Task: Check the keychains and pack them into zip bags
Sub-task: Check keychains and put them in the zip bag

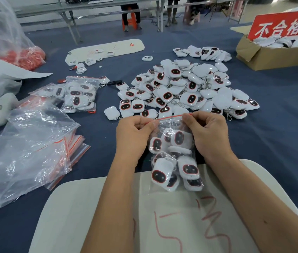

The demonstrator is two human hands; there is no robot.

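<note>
A clear zip bag filled with several white keychains hangs upright over the near table edge. My left hand pinches the left end of its red zip strip, and my right hand pinches the right end. Behind the hands, a big heap of loose white keychains with dark oval faces lies on the blue cloth. Left of the heap lies a filled zip bag. A stack of empty zip bags with red strips sits at the left.
A cardboard box with a red sign holds more keychains at the back right. Crumpled clear plastic covers the near left. A white board lies at the back, another white board under my forearms. People sit at far tables.
</note>
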